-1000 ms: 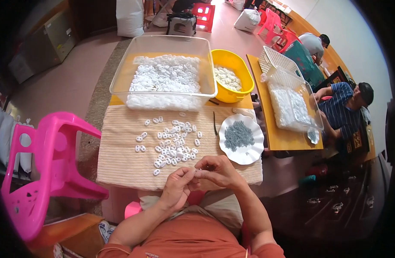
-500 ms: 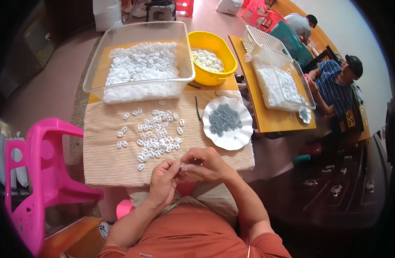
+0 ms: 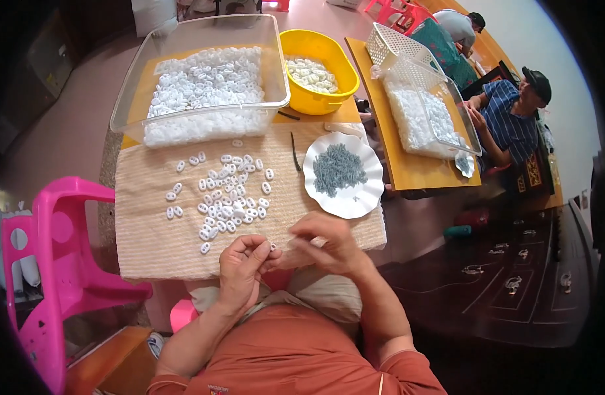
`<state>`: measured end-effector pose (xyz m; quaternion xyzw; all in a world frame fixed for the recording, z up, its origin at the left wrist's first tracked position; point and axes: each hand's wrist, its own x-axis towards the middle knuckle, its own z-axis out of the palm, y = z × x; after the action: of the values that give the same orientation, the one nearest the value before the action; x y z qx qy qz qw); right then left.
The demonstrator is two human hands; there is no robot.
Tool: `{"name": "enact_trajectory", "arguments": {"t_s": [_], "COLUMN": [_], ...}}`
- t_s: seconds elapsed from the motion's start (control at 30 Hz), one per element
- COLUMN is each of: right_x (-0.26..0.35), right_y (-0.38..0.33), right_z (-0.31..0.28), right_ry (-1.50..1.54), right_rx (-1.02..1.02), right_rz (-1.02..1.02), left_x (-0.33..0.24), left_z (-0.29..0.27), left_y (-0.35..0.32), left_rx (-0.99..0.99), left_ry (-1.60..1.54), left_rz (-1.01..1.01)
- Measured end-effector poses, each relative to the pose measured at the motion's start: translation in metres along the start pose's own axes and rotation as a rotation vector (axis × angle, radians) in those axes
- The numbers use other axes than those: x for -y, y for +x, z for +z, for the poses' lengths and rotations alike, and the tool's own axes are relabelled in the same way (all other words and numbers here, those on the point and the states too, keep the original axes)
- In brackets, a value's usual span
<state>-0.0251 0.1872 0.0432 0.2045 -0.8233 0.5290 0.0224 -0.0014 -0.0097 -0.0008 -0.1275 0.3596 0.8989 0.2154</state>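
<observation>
My left hand [image 3: 242,264] is closed, thumb against fingers, at the near edge of the cloth-covered table. Pinched at its fingertips is a small white plastic piece [image 3: 273,246], mostly hidden. To its right my right hand [image 3: 332,242] is raised, slightly blurred, with thumb and fingers apart and nothing visible in them. Beyond the hands, white oval two-holed pieces [image 3: 231,209] lie scattered on the striped cloth [image 3: 144,243]. A white scalloped plate [image 3: 347,207] bearing a heap of small grey parts [image 3: 340,170] stands ahead of my right hand.
A clear plastic bin [image 3: 282,79] of white pieces and a yellow tub [image 3: 325,101] stand at the back. A pink chair [image 3: 75,230] is at left. On the right, a person [image 3: 510,118] works beside another table [image 3: 408,178] with a clear bin and white basket.
My right hand has parted from the left, moving right and up, with its fingers opened. My left hand keeps the small piece. The whole view has shifted slightly.
</observation>
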Motion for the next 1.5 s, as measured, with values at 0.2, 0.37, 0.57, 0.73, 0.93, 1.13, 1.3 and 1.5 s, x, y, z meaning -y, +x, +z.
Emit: {"name": "enact_trajectory", "arguments": {"t_s": [0.2,0.37,0.57,0.73,0.93,1.13,1.3,1.5], "right_x": [-0.023,-0.036,-0.044,-0.046,-0.048,-0.050,-0.051,-0.047], "right_y": [-0.007,-0.001,0.008,0.011,0.013,0.016,0.022,0.023], "right_z": [-0.068,-0.085,-0.077,-0.077,-0.080,-0.080,-0.081,-0.080], "right_ry": [-0.580,-0.724,-0.800,-0.891,-0.899,-0.892,-0.907,-0.913], "right_rx": [-0.354,-0.341,-0.213,-0.171,-0.135,-0.099,-0.031,0.006], "right_rz": [0.197,0.308,0.193,0.137,0.118,0.122,0.131,0.244], "left_x": [0.000,0.000,0.001,0.002,0.002,0.003,0.002,0.002], "left_z": [0.004,0.007,0.005,0.003,0.004,0.004,0.005,0.003], "left_y": [-0.003,-0.003,-0.002,-0.001,0.000,0.001,-0.001,-0.002], "left_rx": [-0.024,-0.030,-0.026,-0.027,-0.033,-0.042,-0.038,-0.024], "left_ry": [-0.002,0.016,0.022,0.023,0.022,0.024,0.032,0.024], "left_rz": [-0.008,-0.009,-0.015,-0.018,-0.024,-0.033,-0.043,-0.053]}}
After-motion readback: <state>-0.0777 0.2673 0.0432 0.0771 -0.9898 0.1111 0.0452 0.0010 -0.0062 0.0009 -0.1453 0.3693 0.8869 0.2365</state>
